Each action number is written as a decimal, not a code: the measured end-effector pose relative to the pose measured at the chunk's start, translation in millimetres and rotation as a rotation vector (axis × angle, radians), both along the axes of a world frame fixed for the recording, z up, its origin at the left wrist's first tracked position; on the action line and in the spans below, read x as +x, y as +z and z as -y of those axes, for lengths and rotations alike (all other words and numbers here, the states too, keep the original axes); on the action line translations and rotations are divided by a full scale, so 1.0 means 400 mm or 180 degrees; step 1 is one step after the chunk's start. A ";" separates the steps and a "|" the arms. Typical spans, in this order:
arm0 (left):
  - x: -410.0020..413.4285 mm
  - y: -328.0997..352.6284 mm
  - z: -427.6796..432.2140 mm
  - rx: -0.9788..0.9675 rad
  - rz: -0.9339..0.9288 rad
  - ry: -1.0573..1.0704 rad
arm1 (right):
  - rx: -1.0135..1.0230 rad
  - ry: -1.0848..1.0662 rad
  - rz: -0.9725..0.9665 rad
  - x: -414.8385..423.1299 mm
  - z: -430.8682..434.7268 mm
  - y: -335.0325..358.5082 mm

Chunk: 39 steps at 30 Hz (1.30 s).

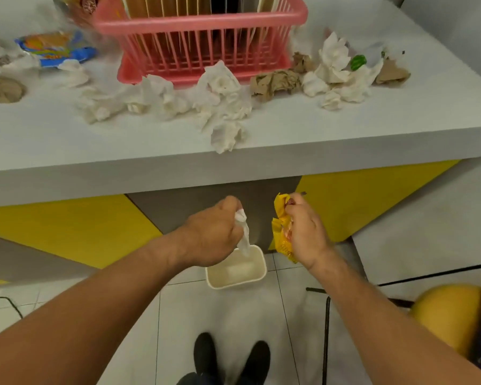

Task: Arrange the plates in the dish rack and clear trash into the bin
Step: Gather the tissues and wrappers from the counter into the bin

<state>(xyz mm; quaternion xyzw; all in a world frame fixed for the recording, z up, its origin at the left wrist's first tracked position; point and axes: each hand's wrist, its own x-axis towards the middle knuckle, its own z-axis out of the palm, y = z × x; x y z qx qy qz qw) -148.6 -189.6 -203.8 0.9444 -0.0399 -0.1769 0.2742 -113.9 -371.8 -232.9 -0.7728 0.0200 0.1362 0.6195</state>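
Fingers (pixel 228 204) round tissue (pixel 243 234) and wrapper (pixel 281 215), above bin (pixel 233 284)

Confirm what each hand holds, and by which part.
Left hand pinches a white tissue by its top end, the rest dangling above the bin. Right hand grips a yellow snack wrapper along one side.

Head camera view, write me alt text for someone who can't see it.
A person's left hand holds a crumpled white tissue over a small cream bin on the floor; the right hand beside it grips a yellow plastic wrapper. Behind, a white counter carries a pink plastic dish rack with plates and crumpled white and brown paper.
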 end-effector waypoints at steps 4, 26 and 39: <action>-0.008 -0.158 -0.031 0.0115 -0.0732 0.0095 | -0.0099 -0.0356 -0.0258 -0.010 -0.005 -0.124; 0.110 -1.208 -0.112 0.0725 -0.0577 0.0034 | -0.1459 0.0498 -0.0299 0.080 -0.092 -1.159; 0.123 -1.419 -0.146 0.0876 -0.0585 0.0226 | -0.2950 0.2193 -0.0129 0.129 -0.147 -1.376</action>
